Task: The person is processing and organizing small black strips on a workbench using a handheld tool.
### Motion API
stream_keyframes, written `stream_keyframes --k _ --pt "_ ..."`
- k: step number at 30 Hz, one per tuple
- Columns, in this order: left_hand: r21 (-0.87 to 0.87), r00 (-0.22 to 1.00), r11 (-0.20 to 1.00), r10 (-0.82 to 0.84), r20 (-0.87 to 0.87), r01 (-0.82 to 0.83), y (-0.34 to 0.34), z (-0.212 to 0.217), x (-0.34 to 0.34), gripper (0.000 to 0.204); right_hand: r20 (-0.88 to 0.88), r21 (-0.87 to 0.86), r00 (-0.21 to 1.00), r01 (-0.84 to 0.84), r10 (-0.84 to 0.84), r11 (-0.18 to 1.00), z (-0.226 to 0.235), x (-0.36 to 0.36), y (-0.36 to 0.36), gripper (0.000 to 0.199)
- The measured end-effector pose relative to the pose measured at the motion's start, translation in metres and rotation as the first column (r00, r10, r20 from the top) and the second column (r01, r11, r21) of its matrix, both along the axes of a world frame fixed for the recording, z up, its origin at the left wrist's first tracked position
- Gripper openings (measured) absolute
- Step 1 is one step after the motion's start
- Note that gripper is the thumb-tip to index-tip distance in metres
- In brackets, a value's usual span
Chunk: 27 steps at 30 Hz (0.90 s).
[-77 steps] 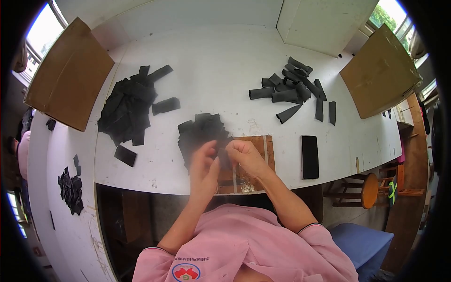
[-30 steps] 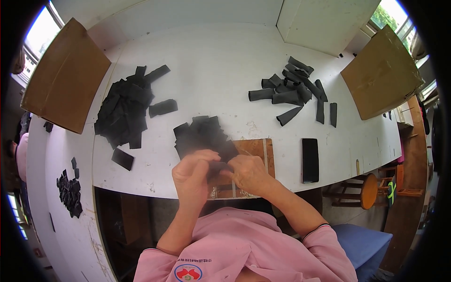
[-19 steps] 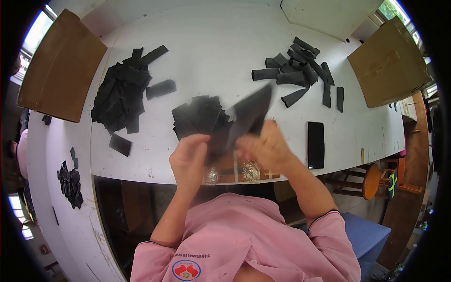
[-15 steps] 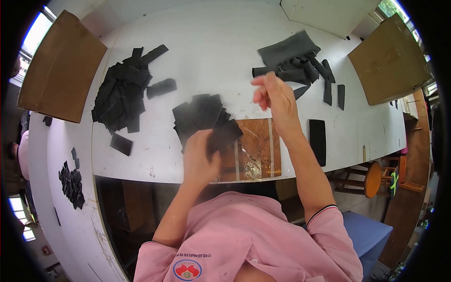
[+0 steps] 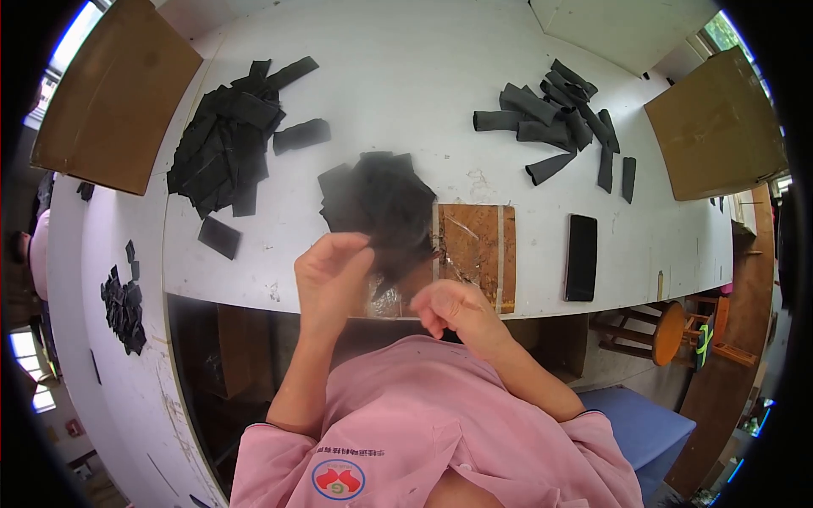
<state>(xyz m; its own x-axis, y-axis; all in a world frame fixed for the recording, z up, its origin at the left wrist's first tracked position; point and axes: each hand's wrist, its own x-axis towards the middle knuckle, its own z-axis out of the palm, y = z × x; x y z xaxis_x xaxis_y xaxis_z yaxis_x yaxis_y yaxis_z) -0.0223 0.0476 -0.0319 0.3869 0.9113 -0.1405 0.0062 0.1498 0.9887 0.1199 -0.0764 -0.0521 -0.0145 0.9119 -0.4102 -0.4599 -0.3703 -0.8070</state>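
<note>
At the near edge of the white table, my left hand (image 5: pixel 326 275) is closed, thumb and fingertips drawn together beside a heap of black fabric pieces (image 5: pixel 378 199). Dark blur at its fingertips hides whatever it may grip. My right hand (image 5: pixel 457 311) hovers over the front of a brown board (image 5: pixel 476 245), its fingers loosely bent, with nothing visible in them. The heap overlaps the board's left part. To the far right lie several dark grey fabric tubes (image 5: pixel 542 133), loosely scattered. A larger pile of flat black pieces (image 5: pixel 224 148) rests at the left.
A black phone (image 5: pixel 581 256) lies right of the board. Cardboard boxes stand at the left (image 5: pixel 114 97) and right (image 5: pixel 716 127) ends. One single black piece (image 5: pixel 219 237) sits before the left pile. A wooden stool (image 5: pixel 668 333) and blue seat (image 5: pixel 644 423) are at the right.
My right hand has come back from the far right to the table's near edge. My left hand has drawn off the heap towards me. The broad grey shape over the tubes no longer shows.
</note>
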Motion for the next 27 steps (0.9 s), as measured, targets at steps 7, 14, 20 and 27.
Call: stream_keyframes --k 7,14,20,27 --pt "-0.063 0.962 0.965 -0.244 0.124 0.253 -0.031 0.026 -0.045 0.008 -0.386 0.056 0.922 0.056 -0.03 0.997 0.007 -0.04 0.018 0.046" --pt "-0.127 0.991 0.992 0.043 0.13 -0.026 -0.055 0.008 -0.071 0.023 -0.363 -0.098 0.916 0.144 -0.17 0.985 0.008 -0.068 0.019 0.018" --pt "-0.333 0.955 0.943 0.075 0.287 0.026 -0.078 -0.007 -0.09 0.027 -0.307 -0.005 0.919 0.258 -0.247 0.966 0.005 -0.084 0.009 0.01" --pt "-0.246 0.977 0.968 0.094 0.192 -0.044 -0.091 -0.008 -0.09 0.019 -0.253 -0.018 0.923 0.294 -0.289 0.956 0.004 -0.095 0.003 0.011"
